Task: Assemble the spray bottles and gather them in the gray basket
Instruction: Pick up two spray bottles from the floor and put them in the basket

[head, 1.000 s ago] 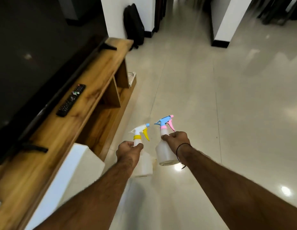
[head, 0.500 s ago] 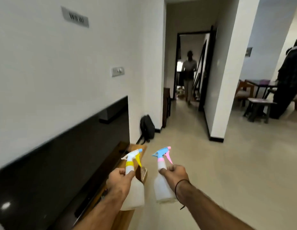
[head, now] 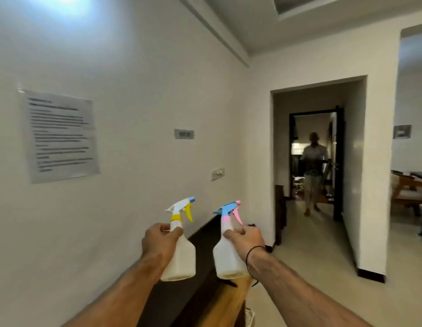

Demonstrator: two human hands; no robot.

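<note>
White-walled hallway with a taped printed notice point(head: 61, 135) at left, a dark screen point(head: 200, 251) over a wooden console point(head: 225, 303) in the near centre, and a blurred person point(head: 312, 171) standing in the far doorway point(head: 313, 161). Compared with half a second ago, seen from a higher angle, with more wall and ceiling and less floor. Held up side by side, apart: left hand point(head: 159, 244) gripping the neck of the yellow-trigger bottle point(head: 180, 246), right hand point(head: 246, 240) gripping the pink-trigger bottle point(head: 226, 251), both upright, forearms extended forward.
</note>
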